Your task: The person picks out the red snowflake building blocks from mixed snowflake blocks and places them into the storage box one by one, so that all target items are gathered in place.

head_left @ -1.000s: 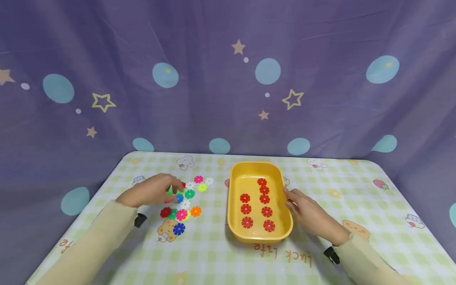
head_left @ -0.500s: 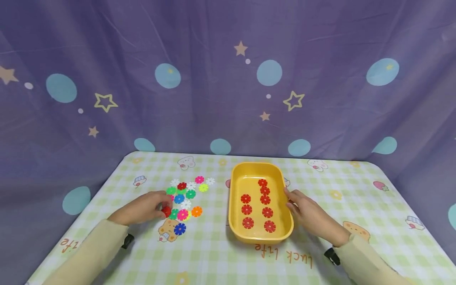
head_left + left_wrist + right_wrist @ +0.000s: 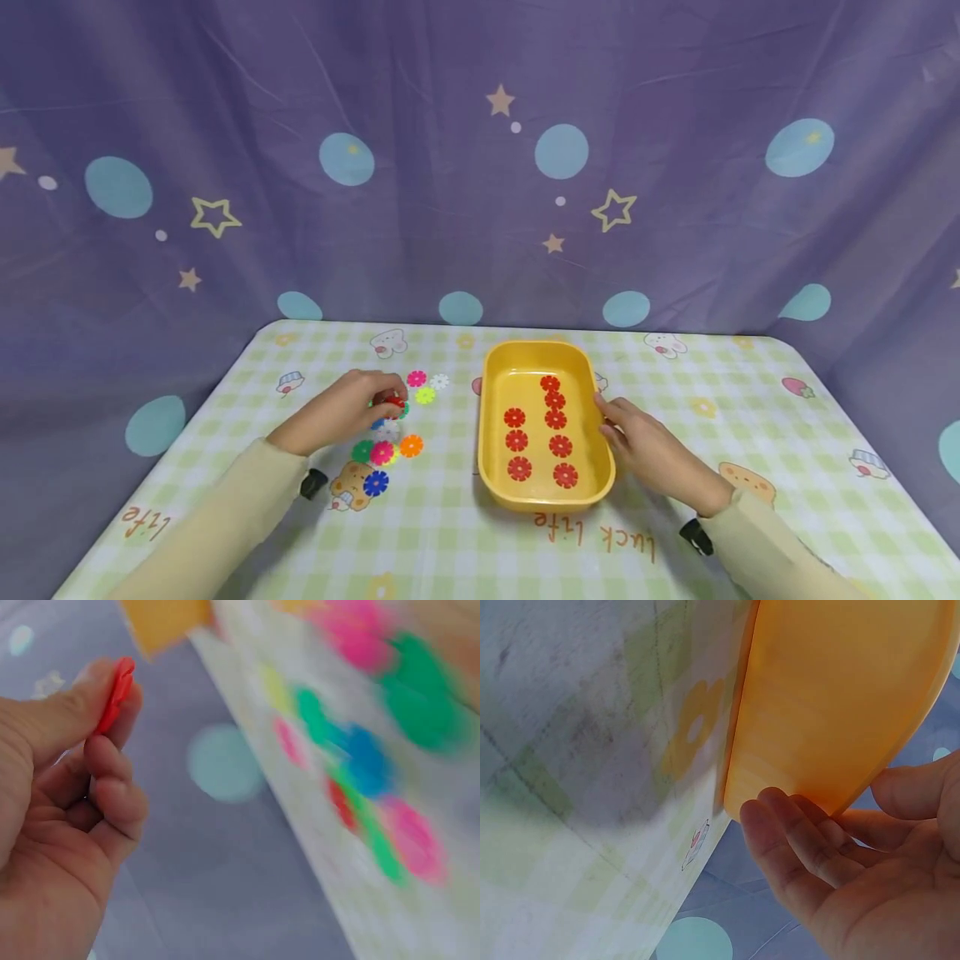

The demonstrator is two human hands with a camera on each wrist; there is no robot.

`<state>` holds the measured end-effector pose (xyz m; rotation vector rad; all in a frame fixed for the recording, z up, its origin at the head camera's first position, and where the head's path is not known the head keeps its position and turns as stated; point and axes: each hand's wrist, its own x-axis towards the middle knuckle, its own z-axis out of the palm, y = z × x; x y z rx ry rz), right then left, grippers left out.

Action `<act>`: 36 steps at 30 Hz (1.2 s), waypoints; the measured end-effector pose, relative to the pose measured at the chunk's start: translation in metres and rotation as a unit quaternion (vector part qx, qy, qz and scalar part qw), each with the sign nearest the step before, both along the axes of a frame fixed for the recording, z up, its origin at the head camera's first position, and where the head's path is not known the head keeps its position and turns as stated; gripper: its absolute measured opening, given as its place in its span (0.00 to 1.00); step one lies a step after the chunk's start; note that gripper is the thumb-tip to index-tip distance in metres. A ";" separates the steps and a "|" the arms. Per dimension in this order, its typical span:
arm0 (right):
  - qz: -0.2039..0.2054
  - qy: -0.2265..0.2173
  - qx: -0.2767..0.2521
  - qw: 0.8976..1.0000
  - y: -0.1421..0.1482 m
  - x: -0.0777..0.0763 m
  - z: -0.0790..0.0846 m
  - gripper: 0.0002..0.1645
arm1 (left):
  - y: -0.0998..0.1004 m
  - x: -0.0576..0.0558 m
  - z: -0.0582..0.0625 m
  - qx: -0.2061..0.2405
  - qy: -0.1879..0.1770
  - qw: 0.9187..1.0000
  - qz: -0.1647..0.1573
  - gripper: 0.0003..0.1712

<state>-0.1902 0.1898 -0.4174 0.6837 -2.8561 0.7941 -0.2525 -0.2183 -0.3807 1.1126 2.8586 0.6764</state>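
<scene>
My left hand (image 3: 341,412) pinches a red snowflake-shaped plastic disc (image 3: 117,696) between thumb and fingertips, above the loose discs on the left of the table. In the left wrist view the disc is held edge-on. My right hand (image 3: 660,450) holds the right side of a yellow tray (image 3: 513,379); the right wrist view has the thumb at the rim and the fingers against the outer wall (image 3: 832,697). Several red discs (image 3: 560,447) lie in two columns inside the tray.
Loose discs, such as an orange one (image 3: 411,446), a dark blue one (image 3: 377,483) and a yellow-green one (image 3: 425,395), lie on the checked tablecloth (image 3: 450,550). My left hand hides some of them. A purple curtain (image 3: 450,208) hangs behind the table.
My left hand moved down to the red disc at the pile's near left, took it, and carried it up and right over the pile. The right hand stays at the tray.
</scene>
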 end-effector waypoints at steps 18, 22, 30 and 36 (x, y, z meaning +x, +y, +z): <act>0.009 0.007 -0.003 1.000 -0.005 -0.004 -0.002 0.27 | 0.152 -0.077 -0.020 -0.096 0.036 0.992 -0.076 0.08; 0.001 -0.001 -0.002 1.000 -0.005 -0.004 0.000 0.27 | 0.163 -0.084 -0.021 -0.135 0.066 0.985 -0.080 0.13; -0.003 -0.004 0.001 1.000 0.000 -0.003 0.000 0.28 | 0.178 -0.085 -0.023 -0.176 0.083 0.976 -0.093 0.17; -0.006 -0.006 0.007 1.000 -0.001 -0.002 0.002 0.28 | 0.164 -0.085 -0.011 -0.127 0.098 0.983 -0.086 0.08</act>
